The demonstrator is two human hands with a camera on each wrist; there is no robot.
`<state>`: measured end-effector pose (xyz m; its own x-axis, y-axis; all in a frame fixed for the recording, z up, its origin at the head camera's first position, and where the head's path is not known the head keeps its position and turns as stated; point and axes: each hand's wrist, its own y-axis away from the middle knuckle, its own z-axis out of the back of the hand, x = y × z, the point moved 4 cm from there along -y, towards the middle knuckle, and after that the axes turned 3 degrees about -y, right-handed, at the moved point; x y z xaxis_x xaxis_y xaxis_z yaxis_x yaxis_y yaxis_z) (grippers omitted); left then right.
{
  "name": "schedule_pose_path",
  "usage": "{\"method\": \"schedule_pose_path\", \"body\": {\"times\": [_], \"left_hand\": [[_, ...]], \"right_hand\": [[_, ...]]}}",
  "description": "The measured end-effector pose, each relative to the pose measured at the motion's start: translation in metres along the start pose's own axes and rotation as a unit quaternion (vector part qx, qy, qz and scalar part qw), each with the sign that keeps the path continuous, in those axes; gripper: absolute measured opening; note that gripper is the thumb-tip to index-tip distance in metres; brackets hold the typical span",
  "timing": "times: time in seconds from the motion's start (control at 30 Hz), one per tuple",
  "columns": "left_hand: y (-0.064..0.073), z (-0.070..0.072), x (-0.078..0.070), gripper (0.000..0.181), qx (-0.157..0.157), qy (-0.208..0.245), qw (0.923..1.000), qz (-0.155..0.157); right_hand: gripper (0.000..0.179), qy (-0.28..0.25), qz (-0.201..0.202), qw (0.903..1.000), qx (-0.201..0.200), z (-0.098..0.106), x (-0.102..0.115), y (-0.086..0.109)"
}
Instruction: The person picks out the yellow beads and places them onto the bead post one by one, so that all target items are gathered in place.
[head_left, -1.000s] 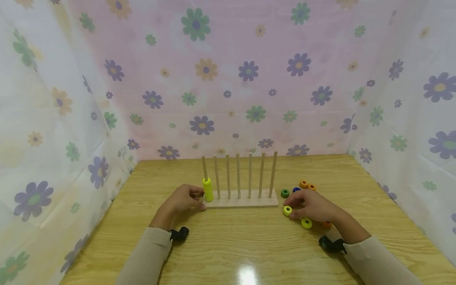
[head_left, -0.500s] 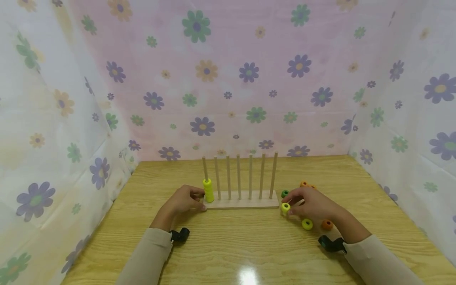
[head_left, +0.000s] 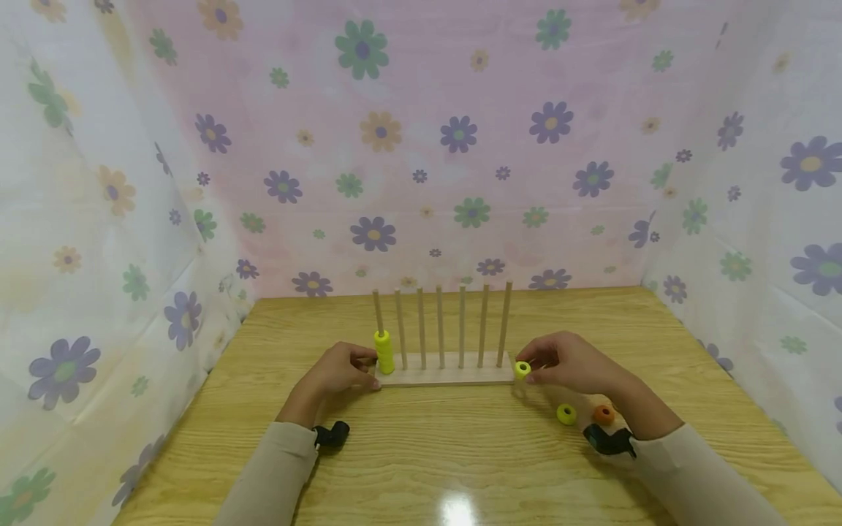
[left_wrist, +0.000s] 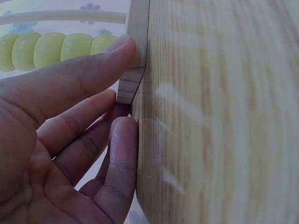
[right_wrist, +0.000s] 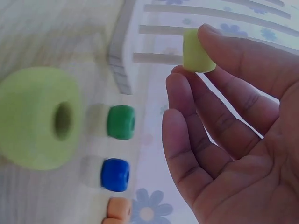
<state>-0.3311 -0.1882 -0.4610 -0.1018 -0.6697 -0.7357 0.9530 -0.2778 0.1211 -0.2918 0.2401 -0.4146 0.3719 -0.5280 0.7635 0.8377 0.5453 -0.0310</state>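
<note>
A wooden peg rack with several upright dowels stands on the table, a stack of yellow beads on its leftmost dowel. At that end my left hand grips the base, the thumb on its front edge and the fingers bent around the end. Between thumb and fingertips, my right hand pinches a single yellow bead, lifted just off the rack's right end. In the right wrist view, this pinched bead appears in front of the dowels.
Another yellow bead and a dark orange one lie near the right wrist. In the right wrist view, a green bead, a blue bead and orange beads lie on the table. Flowered cloth surrounds the table.
My right hand has raised the yellow bead from the table and carried it left and away, toward the rack's right end. The left hand has stayed in place.
</note>
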Motion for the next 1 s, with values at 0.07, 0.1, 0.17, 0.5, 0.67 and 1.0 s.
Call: {"method": "schedule_pose_path", "body": {"times": [0.07, 0.1, 0.17, 0.5, 0.67, 1.0], "left_hand": [[0.0, 0.0, 0.0, 0.059, 0.0, 0.0, 1.0, 0.001], [0.0, 0.0, 0.0, 0.059, 0.0, 0.0, 1.0, 0.001], [-0.001, 0.0, 0.0, 0.059, 0.0, 0.0, 1.0, 0.0], [-0.001, 0.0, 0.0, 0.059, 0.0, -0.005, 1.0, 0.003], [0.0, 0.0, 0.0, 0.059, 0.0, -0.003, 1.0, 0.002], [-0.001, 0.0, 0.002, 0.06, 0.0, 0.0, 1.0, 0.0]], "right_hand": [[0.032, 0.001, 0.005, 1.0, -0.006, 0.002, 0.002, 0.0], [0.031, 0.0, 0.007, 0.9999, -0.008, 0.003, 0.004, 0.0], [0.031, -0.001, 0.01, 0.9999, -0.013, 0.004, 0.006, -0.001], [0.032, 0.001, 0.021, 0.9993, -0.033, 0.011, 0.02, -0.004], [0.032, -0.002, 0.022, 0.9992, -0.033, 0.014, 0.029, -0.006], [0.036, 0.015, 0.025, 0.9985, -0.046, 0.021, 0.046, -0.012]]}}
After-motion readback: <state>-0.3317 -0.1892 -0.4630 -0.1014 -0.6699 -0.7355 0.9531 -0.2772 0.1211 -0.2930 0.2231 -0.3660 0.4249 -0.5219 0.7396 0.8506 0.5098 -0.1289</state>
